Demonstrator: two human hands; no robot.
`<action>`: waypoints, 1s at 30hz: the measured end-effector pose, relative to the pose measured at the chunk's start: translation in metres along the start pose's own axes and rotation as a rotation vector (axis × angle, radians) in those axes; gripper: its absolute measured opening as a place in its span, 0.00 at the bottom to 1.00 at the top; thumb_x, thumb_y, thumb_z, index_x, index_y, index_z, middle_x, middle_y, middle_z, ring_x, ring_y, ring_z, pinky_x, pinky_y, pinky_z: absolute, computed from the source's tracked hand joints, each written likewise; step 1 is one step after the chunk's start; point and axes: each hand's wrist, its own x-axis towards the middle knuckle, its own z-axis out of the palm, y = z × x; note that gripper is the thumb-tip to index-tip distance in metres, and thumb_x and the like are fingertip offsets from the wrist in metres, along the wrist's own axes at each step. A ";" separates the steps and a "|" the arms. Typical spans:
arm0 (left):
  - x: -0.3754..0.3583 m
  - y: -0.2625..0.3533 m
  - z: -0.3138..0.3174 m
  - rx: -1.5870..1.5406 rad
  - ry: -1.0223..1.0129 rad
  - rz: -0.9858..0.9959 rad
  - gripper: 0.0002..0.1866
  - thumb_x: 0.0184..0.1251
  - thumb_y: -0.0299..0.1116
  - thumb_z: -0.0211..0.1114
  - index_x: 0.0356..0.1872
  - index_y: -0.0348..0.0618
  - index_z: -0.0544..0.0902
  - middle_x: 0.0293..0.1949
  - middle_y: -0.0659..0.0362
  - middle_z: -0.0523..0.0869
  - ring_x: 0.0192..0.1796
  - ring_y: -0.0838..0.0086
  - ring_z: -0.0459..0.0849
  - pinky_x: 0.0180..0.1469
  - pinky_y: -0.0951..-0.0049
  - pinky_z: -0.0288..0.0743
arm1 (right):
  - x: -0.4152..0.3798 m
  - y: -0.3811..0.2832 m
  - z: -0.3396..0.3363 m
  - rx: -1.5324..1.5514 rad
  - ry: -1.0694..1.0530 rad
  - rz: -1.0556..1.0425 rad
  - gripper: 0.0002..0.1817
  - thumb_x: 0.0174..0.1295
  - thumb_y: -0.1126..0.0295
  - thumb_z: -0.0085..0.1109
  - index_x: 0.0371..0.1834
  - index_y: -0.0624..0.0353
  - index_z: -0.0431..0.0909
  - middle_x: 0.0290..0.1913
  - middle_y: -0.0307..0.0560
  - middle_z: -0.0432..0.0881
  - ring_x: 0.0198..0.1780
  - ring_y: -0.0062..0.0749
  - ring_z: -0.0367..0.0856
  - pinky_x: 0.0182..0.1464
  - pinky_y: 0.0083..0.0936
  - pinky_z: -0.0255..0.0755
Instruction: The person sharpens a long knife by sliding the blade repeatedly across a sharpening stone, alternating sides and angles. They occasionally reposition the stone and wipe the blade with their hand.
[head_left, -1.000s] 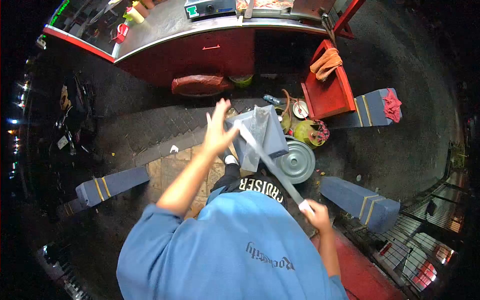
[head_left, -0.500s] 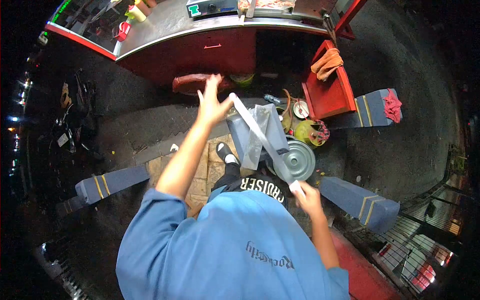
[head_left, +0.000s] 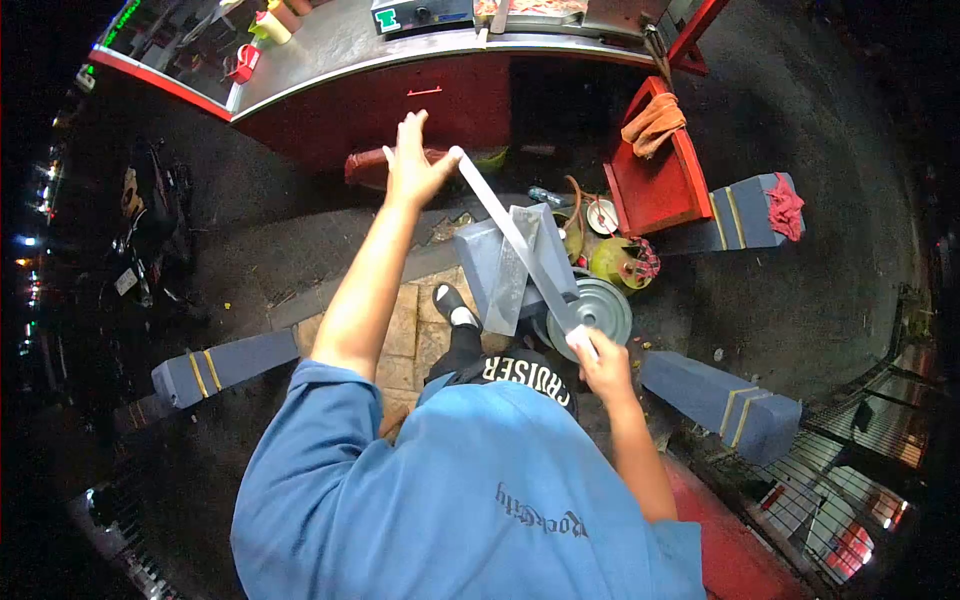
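My right hand (head_left: 606, 368) is closed around the white handle of a long, narrow knife (head_left: 515, 238), low on the right. Its pale, straight blade slants up and left across the view. Over by the far end, my left hand (head_left: 413, 172) has its fingers spread, the thumb right at the blade's tip. Below the blade, a greyish flat slab (head_left: 512, 290) lies across a blue-grey block (head_left: 480, 245) before my feet.
A red cart (head_left: 380, 105) with a metal counter (head_left: 340, 45) stands ahead. Right of the block are a round metal lid (head_left: 605, 310), a green gas cylinder (head_left: 610, 260) and a red stool (head_left: 660, 190) with an orange cloth (head_left: 653, 125). Striped blocks (head_left: 720, 400) flank me.
Both hands have moved up in the view, away from my body, with the knife still in my right hand. My left fingers have straightened and spread.
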 end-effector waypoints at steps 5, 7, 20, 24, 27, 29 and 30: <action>-0.165 0.030 -0.014 -0.251 -0.300 0.023 0.46 0.63 0.47 0.75 0.81 0.51 0.64 0.84 0.47 0.58 0.86 0.48 0.50 0.79 0.26 0.32 | -0.113 0.065 -0.083 -0.142 -0.226 0.124 0.16 0.60 0.70 0.74 0.51 0.61 0.88 0.41 0.51 0.92 0.41 0.34 0.91 0.48 0.31 0.82; -0.186 0.050 -0.029 -0.285 -0.340 -0.003 0.44 0.63 0.44 0.74 0.79 0.52 0.66 0.83 0.47 0.59 0.86 0.47 0.50 0.79 0.26 0.32 | -0.124 0.065 -0.092 -0.197 -0.245 0.142 0.17 0.60 0.69 0.74 0.51 0.61 0.88 0.42 0.51 0.91 0.41 0.36 0.91 0.47 0.31 0.82; -0.086 -0.006 0.011 -0.145 -0.070 0.045 0.47 0.64 0.49 0.76 0.81 0.52 0.63 0.82 0.51 0.63 0.84 0.55 0.58 0.80 0.30 0.35 | -0.055 0.023 -0.037 -0.019 -0.168 0.231 0.17 0.65 0.70 0.70 0.55 0.61 0.86 0.35 0.46 0.90 0.32 0.24 0.86 0.37 0.29 0.80; -0.173 0.035 -0.022 -0.261 -0.296 -0.022 0.45 0.63 0.43 0.74 0.81 0.51 0.64 0.83 0.48 0.60 0.86 0.52 0.51 0.80 0.28 0.31 | -0.114 0.065 -0.079 -0.098 -0.247 0.215 0.17 0.62 0.71 0.71 0.54 0.60 0.87 0.40 0.48 0.92 0.38 0.28 0.90 0.44 0.30 0.83; -0.125 0.011 -0.010 -0.212 -0.252 0.017 0.46 0.63 0.46 0.75 0.81 0.53 0.63 0.84 0.47 0.57 0.87 0.53 0.50 0.80 0.28 0.32 | -0.076 0.056 -0.062 -0.163 -0.174 0.017 0.17 0.62 0.71 0.71 0.55 0.61 0.87 0.47 0.56 0.91 0.48 0.43 0.92 0.52 0.35 0.82; -0.053 -0.014 0.009 -0.113 -0.095 0.003 0.48 0.62 0.50 0.76 0.81 0.53 0.63 0.84 0.47 0.56 0.86 0.54 0.52 0.80 0.28 0.36 | -0.019 0.021 -0.028 -0.143 -0.081 -0.005 0.17 0.65 0.70 0.68 0.55 0.63 0.85 0.45 0.59 0.90 0.46 0.47 0.92 0.49 0.36 0.82; -0.020 -0.018 0.010 -0.070 -0.027 -0.021 0.49 0.60 0.52 0.77 0.80 0.53 0.63 0.84 0.47 0.57 0.86 0.54 0.53 0.80 0.28 0.37 | 0.007 0.023 -0.007 -0.128 -0.009 -0.078 0.16 0.66 0.70 0.68 0.55 0.63 0.85 0.45 0.60 0.89 0.44 0.48 0.91 0.47 0.36 0.81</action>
